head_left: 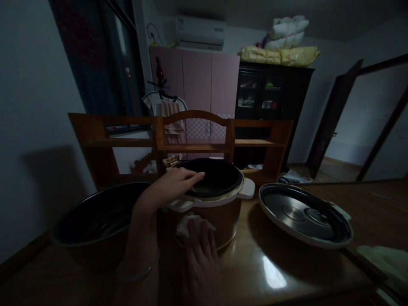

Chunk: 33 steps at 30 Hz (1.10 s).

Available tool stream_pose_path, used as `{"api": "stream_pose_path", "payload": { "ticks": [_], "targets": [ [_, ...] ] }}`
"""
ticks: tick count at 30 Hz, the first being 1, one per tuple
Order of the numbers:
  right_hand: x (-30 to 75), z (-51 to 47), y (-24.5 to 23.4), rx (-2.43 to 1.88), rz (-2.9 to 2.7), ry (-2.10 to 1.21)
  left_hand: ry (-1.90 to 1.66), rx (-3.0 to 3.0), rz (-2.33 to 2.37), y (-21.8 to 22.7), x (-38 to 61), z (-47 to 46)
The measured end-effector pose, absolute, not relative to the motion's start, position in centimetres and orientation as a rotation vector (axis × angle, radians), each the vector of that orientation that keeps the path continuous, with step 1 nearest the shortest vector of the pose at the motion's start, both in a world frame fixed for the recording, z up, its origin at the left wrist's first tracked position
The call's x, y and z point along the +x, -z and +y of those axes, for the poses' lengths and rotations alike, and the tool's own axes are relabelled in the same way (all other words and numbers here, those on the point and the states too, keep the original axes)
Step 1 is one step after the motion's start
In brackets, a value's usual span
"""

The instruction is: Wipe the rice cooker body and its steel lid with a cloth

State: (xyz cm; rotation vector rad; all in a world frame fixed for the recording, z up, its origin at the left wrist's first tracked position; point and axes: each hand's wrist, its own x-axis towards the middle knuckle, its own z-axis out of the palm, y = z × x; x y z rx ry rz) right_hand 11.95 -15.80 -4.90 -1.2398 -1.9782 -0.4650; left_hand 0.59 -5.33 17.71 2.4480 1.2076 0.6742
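Note:
A brown electric pressure cooker with a white rim stands open on the glossy wooden table. My left hand lies on the near left of its rim, fingers stretched flat toward the dark inside. My right hand presses a white cloth against the cooker's front wall, fingers extended over the cloth. The cooker's lid lies upside down on the table to the right, metal inside facing up.
A large dark inner pot sits at the left on the table. A wooden shelf rack stands behind the cooker. Something pale green lies at the table's right edge. Wardrobes, a cabinet and an open door are farther back.

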Motion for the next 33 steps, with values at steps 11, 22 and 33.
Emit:
{"api": "stream_pose_path", "payload": {
  "ticks": [11,22,33],
  "targets": [
    [13.5,-16.2,6.2,-1.456,-1.494,0.183,-0.713,2.417,1.152,-18.0,0.4,-5.7],
    [14.2,-15.7,2.0,-1.271,-1.965,0.435,-0.707,2.424,1.167,-18.1,0.6,-6.0],
    [14.9,-15.3,5.7,-1.396,-1.481,0.226,-0.684,2.406,1.178,-18.1,0.6,-6.0]
  ]
}}
